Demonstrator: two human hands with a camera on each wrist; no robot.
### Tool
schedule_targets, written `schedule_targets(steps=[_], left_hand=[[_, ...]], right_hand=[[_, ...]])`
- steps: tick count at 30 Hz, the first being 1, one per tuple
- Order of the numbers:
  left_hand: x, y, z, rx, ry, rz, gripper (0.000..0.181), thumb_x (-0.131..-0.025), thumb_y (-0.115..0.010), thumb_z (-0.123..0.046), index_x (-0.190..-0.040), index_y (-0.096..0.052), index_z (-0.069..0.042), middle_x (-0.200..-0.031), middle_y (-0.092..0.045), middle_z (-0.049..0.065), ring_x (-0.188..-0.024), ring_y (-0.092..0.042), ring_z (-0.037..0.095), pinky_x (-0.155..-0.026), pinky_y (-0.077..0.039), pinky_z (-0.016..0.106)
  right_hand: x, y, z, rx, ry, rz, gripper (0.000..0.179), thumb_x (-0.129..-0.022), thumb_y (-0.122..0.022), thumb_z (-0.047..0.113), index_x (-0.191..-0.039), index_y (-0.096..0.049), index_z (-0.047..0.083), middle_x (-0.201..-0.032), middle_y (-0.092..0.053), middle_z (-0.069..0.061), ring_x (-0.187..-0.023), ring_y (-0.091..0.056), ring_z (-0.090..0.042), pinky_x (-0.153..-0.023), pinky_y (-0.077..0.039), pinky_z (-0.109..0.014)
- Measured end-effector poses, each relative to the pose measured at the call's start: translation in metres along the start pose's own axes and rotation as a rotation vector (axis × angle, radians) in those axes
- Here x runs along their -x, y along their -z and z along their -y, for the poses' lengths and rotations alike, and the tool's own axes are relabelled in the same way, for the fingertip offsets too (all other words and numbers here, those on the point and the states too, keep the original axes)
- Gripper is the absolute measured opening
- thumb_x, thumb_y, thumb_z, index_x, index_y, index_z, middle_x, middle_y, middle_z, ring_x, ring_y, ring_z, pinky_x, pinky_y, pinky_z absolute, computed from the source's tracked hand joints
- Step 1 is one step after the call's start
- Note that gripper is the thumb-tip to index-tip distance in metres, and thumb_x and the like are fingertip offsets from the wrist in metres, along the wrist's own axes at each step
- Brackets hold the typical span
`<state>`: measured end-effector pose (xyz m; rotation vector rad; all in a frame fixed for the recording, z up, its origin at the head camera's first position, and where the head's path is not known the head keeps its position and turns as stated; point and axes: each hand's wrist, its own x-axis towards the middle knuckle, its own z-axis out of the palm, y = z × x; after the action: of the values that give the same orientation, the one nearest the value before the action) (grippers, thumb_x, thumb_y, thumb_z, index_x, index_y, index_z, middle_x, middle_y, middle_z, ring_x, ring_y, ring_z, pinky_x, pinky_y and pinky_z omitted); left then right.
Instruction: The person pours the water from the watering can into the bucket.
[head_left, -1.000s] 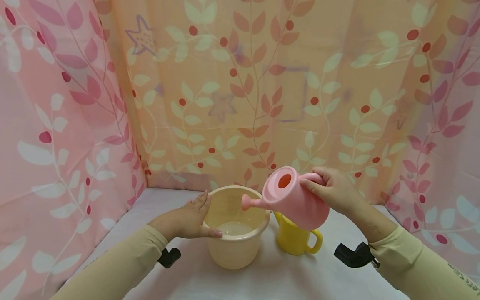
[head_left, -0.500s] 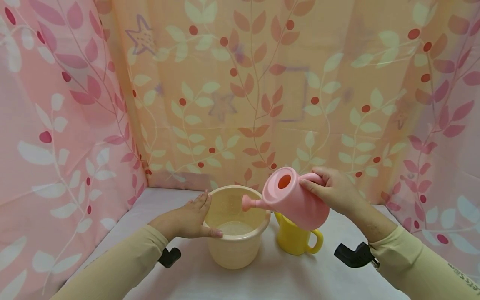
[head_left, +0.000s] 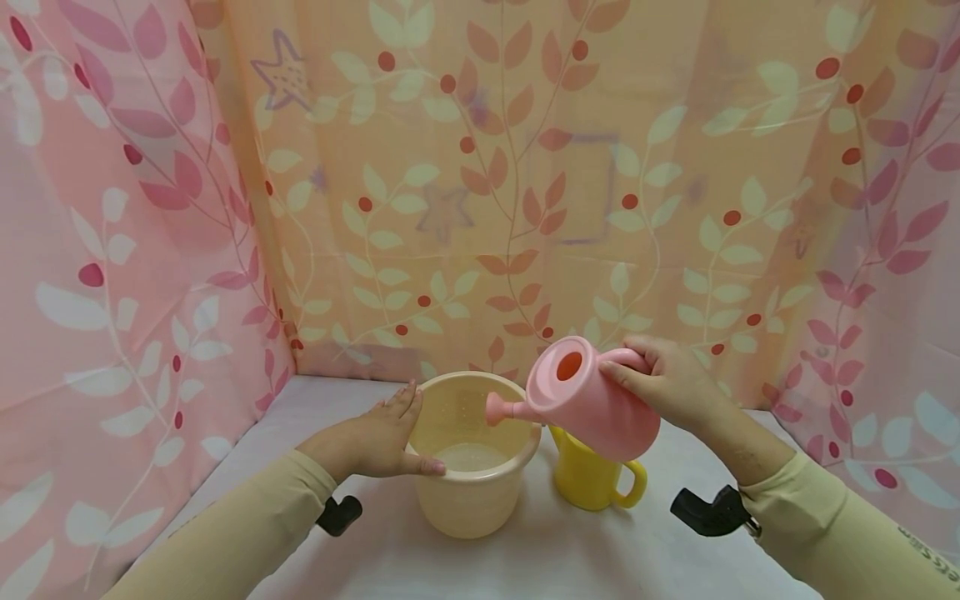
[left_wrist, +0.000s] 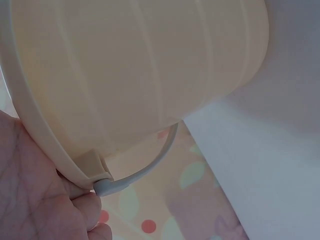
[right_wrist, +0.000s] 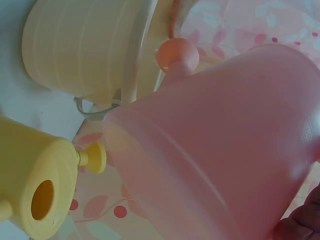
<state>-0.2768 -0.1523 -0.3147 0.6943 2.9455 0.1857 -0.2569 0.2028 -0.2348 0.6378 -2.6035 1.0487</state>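
Pink watering can tilted toward bucket

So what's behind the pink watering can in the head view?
A yellow watering can, its handle and lower body showing; behind the pink spout, the cream bucket; beyond, patterned curtain. The pink watering can hides the yellow one's top, which the right wrist view shows.

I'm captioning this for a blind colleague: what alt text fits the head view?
A right hand holds a tilted pink watering can by its handle, spout over a cream bucket; the left hand touches the bucket's rim. A yellow watering can, partly hidden, stands beside the bucket before a leaf-patterned backdrop.
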Motion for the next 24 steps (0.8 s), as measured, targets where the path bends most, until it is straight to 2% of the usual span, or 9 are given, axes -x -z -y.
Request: schedule_targets(steps=[14,24], left_hand=[[0.0,0.0005,0.0001,-0.001,-0.008,-0.007,0.117,-0.07,-0.047,-0.078,-0.143,-0.013,0.007,-0.15,-0.004,0.023,-0.139,-0.006,0.031,-0.109,-0.014,0.048],[0.0006,0.0018,-0.0008,0.001,-0.008,-0.002,0.117,-0.071,-0.047,-0.078,-0.143,-0.013,0.008,-0.15,-0.004,0.025,-0.138,-0.007,0.033,-0.109,-0.015,0.049]], right_hand=[[-0.0016,0.0004,-0.0012,0.01,0.02,-0.004,0.028,-0.086,-0.063,0.034,-0.076,-0.054,0.01,-0.06,-0.051,-0.005,-0.062,-0.053,-0.023,-0.052,-0.05,-0.03],[-0.0009,0.0004,0.0002,0.011,0.004,0.003,0.028,-0.086,-0.063,0.035,-0.078,-0.055,0.01,-0.062,-0.053,-0.005,-0.063,-0.054,-0.023,-0.053,-0.051,-0.03]])
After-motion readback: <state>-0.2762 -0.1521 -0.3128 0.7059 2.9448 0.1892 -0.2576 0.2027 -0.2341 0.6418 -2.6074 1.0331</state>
